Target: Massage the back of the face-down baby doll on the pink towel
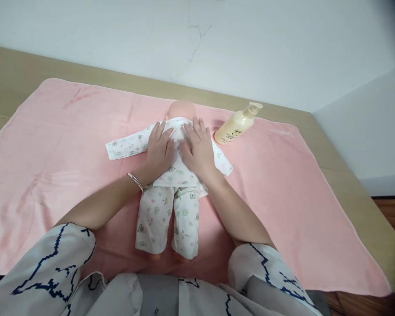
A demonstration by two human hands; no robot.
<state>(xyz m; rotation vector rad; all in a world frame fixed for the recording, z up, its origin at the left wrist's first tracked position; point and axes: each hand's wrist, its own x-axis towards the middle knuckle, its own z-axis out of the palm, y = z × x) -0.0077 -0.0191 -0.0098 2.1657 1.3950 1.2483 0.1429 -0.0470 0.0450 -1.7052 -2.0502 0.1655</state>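
Note:
A baby doll (181, 109) lies on a pink blanket, its head toward the wall and its face not visible. It wears a white printed top (181, 173) with long sleeves and matching trousers (154, 217). My left hand (159, 147) rests flat on the left part of the top, fingers stretched out toward the doll's head. On the right part lies my right hand (198, 149), also flat with its fingers apart. Neither hand grips anything. Both sleeves of the top spread outward, and the doll's feet barely show below the trousers.
Just right of the doll, a cream-yellow pump bottle (235, 127) stands on the pink blanket (283, 197). The blanket covers most of a light wooden table (345, 184). A white wall (134, 48) with thin cracks runs behind the table, and another meets it at right.

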